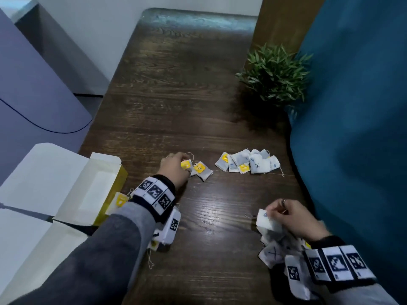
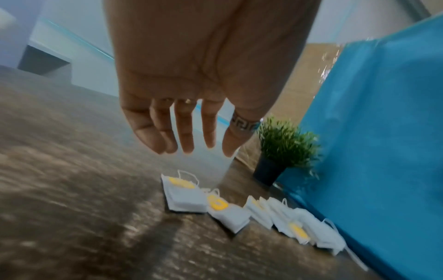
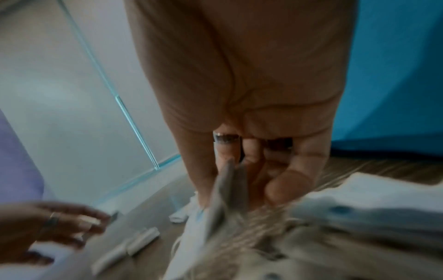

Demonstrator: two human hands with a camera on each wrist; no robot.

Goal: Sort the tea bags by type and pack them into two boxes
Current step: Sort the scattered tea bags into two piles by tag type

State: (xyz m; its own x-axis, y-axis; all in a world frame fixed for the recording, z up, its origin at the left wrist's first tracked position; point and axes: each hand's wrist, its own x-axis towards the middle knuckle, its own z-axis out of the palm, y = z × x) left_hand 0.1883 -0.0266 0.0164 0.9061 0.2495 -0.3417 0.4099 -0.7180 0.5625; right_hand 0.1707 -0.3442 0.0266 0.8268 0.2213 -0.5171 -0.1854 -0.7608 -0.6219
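Note:
My left hand [image 1: 176, 166] reaches over two yellow-tagged tea bags [image 1: 199, 169] at the table's middle. In the left wrist view its fingers [image 2: 187, 136] are straight and spread just above those bags [image 2: 184, 195], holding nothing. My right hand [image 1: 286, 214], near the front right, pinches a white blue-tagged tea bag [image 1: 266, 220]; the right wrist view shows its curled fingers [image 3: 287, 185] on the blurred bag [image 3: 227, 189]. A mixed pile of tea bags [image 1: 248, 161] lies further back. More blue-marked bags [image 1: 273, 252] lie under my right wrist. An open yellow box [image 1: 103, 190] stands at left.
A potted plant [image 1: 275, 73] stands at the back right by a blue cloth wall [image 1: 352, 128] along the table's right edge. Yellow-tagged bags [image 1: 120, 201] lie between the box and my left wrist. White card flaps [image 1: 44, 172] spread out at left.

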